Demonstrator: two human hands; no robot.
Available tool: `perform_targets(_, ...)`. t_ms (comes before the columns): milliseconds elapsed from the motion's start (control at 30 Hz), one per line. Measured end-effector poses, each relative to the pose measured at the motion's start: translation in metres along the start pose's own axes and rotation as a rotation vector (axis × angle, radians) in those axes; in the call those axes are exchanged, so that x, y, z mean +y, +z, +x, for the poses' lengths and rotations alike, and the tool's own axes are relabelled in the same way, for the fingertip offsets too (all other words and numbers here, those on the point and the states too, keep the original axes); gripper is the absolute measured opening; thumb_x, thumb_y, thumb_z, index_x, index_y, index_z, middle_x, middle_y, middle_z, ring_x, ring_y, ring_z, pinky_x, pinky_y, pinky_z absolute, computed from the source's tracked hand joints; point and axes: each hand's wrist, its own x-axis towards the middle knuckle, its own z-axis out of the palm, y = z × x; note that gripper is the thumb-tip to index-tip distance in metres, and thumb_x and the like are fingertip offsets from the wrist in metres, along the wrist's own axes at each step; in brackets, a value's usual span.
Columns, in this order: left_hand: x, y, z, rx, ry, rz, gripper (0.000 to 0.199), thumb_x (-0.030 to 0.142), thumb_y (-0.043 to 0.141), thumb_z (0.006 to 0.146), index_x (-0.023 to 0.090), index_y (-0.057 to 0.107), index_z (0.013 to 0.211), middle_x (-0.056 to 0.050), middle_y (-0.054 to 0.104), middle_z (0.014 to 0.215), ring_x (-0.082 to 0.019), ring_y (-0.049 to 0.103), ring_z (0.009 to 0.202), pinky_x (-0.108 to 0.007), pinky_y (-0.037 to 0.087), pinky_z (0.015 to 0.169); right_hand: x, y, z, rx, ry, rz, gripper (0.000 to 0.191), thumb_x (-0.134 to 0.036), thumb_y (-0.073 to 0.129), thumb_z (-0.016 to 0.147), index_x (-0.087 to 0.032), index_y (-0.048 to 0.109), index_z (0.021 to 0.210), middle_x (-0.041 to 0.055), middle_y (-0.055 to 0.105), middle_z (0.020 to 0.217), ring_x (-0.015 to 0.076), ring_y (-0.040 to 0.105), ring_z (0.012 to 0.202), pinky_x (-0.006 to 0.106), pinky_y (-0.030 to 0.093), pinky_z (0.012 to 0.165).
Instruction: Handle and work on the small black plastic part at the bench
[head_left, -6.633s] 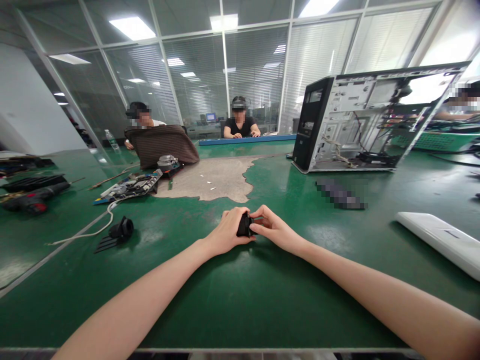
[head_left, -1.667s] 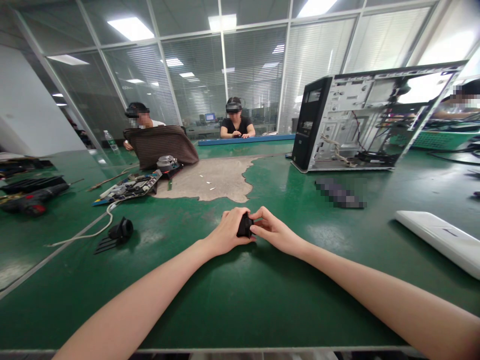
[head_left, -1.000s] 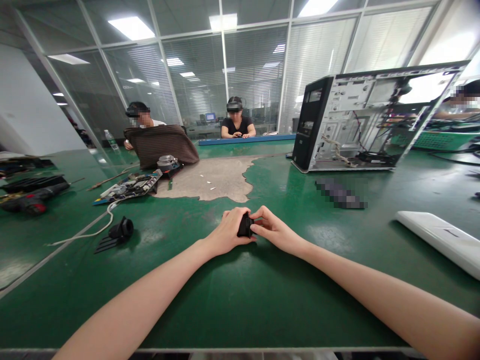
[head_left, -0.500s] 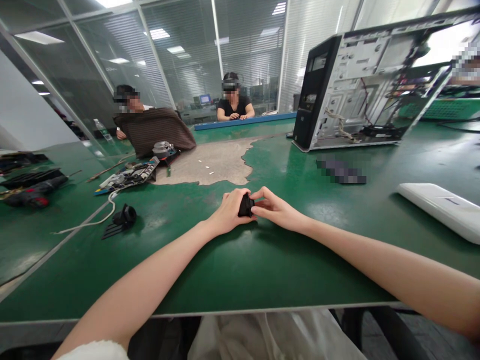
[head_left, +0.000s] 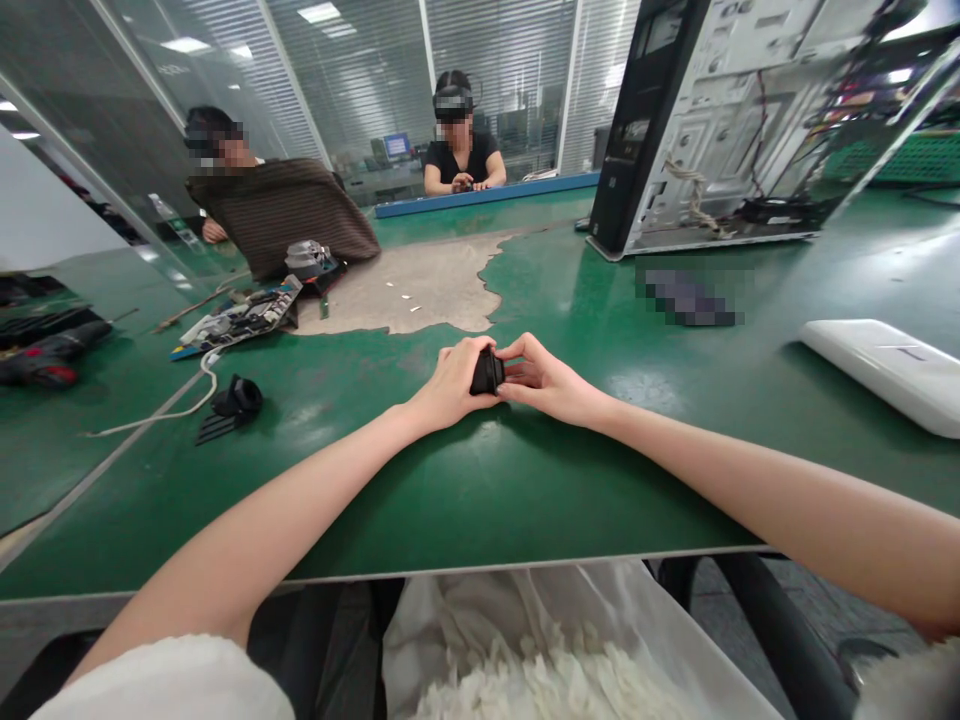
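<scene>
Between my two hands is a small black part (head_left: 487, 372), rounded with a ridged rim on its right side; I cannot make out its kind. My left hand (head_left: 452, 383) wraps round its left side, thumb in front. From the right, my right hand (head_left: 546, 380) pinches the rim with thumb and fingertips. Both hands rest low over the green table (head_left: 480, 480), in the middle of the view. Part of the black piece is hidden by my left fingers.
To the left lie a black plastic piece (head_left: 238, 398) with prongs, a white cable (head_left: 210, 385), a circuit board (head_left: 247, 318) and a power tool (head_left: 56, 355). An open computer case (head_left: 637, 130) stands at the right, near a white device (head_left: 885, 370). Two people sit across the table.
The view has tilted down, so everything sits higher in the picture. Both hands keep their hold on the black part, which is turned slightly.
</scene>
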Motion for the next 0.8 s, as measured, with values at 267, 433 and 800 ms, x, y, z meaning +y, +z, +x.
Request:
perform_targets(267,0.0005,-0.0014,0.0026,0.008,-0.013,-0.043,0.058,0.037,0.064,0.067,0.022,0.031,0.112,-0.005,0.048,0.108,-0.023,0.047,0.101,-0.038,0.031,0.087,-0.0050,0.0005,0.0053,0.065,0.019,-0.018,0.022,-0.026,0.053,0.077,-0.021,0.041,0.095,0.0026,0.048,0.098,0.0132,0.056,0.084,0.030,0.048,0.073)
perform_targets(433,0.0002,-0.0024,0.0028,0.017,-0.009,-0.036,0.058,0.037,0.064,0.067,0.022,0.031,0.113,-0.005,0.048,0.108,-0.022,0.047,0.101,-0.037,0.031,0.088,-0.0045,-0.0033,0.0051,-0.006,0.062,-0.022,0.025,-0.025,0.054,0.077,-0.021,0.040,0.097,0.0025,0.053,0.092,0.0150,0.057,0.086,0.032,0.048,0.073)
perform_targets(800,0.0026,-0.0034,0.0024,0.031,-0.001,-0.030,0.057,0.039,0.064,0.067,0.021,0.033,0.111,-0.005,0.048,0.105,-0.021,0.047,0.098,-0.036,0.031,0.086,-0.0084,-0.0037,0.0071,0.028,0.027,-0.025,0.015,-0.027,0.050,0.079,-0.021,0.041,0.088,0.0000,0.052,0.089,0.0112,0.056,0.077,0.028,0.047,0.071)
